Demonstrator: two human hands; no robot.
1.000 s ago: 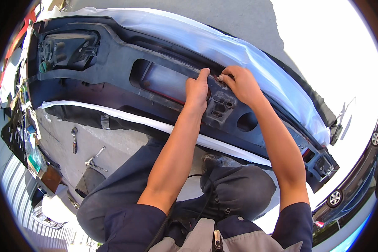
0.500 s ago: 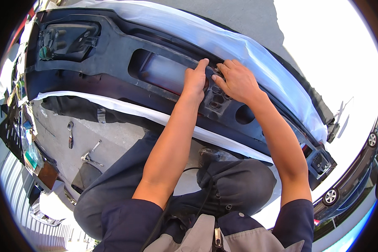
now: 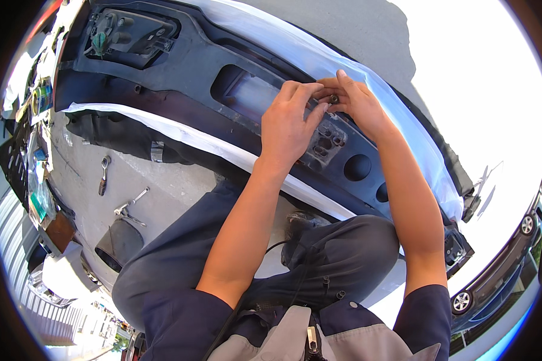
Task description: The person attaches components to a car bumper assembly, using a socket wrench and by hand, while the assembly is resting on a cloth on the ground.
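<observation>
At my far left, a ratchet wrench (image 3: 103, 174) and a second hand tool (image 3: 130, 203) lie on the concrete floor (image 3: 162, 186), well apart from my hands. The black bumper (image 3: 180, 72) stretches across in front of me, its long axis running from upper left to lower right, with a white protective sheet (image 3: 367, 78) draped along its far edge. My left hand (image 3: 289, 123) rests on the bumper's inner side, fingers curled narrow, fingertips meeting my right hand (image 3: 358, 105) at the upper rim. Between the fingertips of both hands sits a small dark fastener (image 3: 334, 98), pinched close. It lies just beyond my left hand and right at my right hand's fingertips, so the right is nearer. Below, a ribbed mounting bracket (image 3: 325, 141) sits under my left palm.
</observation>
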